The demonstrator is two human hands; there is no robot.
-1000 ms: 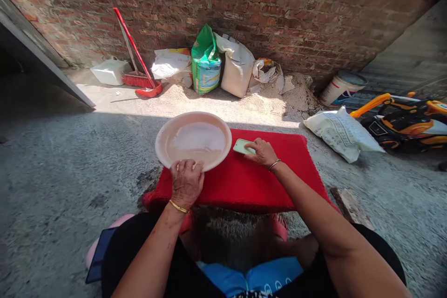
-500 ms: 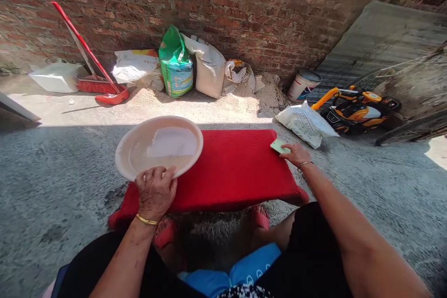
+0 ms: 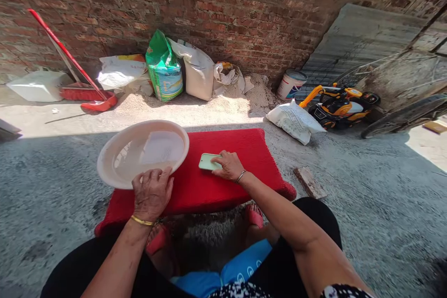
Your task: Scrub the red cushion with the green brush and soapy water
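The pale green piece (image 3: 206, 162), flat and rounded at the corners, lies level over the right-centre of the red-covered bench (image 3: 216, 191); whether its underside touches the cloth cannot be told. The right hand (image 3: 229, 165) is clamped on its right end, thumb at the near edge and the other fingers across the top and far side. A thin bracelet (image 3: 240, 176) circles that wrist. Left of the piece, and apart from it, stands a broad pale basin (image 3: 104, 170) with water in it, its left part reaching past the edge of the bench. The left hand (image 3: 151, 192) holds the basin's near rim, fingers side by side and bent over it, with a gold bracelet (image 3: 142, 221) at the wrist. Below the bench show two red sandals (image 3: 254, 215), and blue cloth (image 3: 246, 260) lies between the knees. On the concrete floor (image 3: 63, 167), just right of the bench, is a broken brick (image 3: 310, 182); beyond it lie a white sack (image 3: 295, 122) and an orange and black toy digger (image 3: 344, 108), with a bucket (image 3: 292, 84) behind. Along the brick wall (image 3: 216, 14) stand a pale sack (image 3: 199, 74), a green bag (image 3: 165, 74), a red dustpan (image 3: 101, 103) and a white box (image 3: 40, 86).
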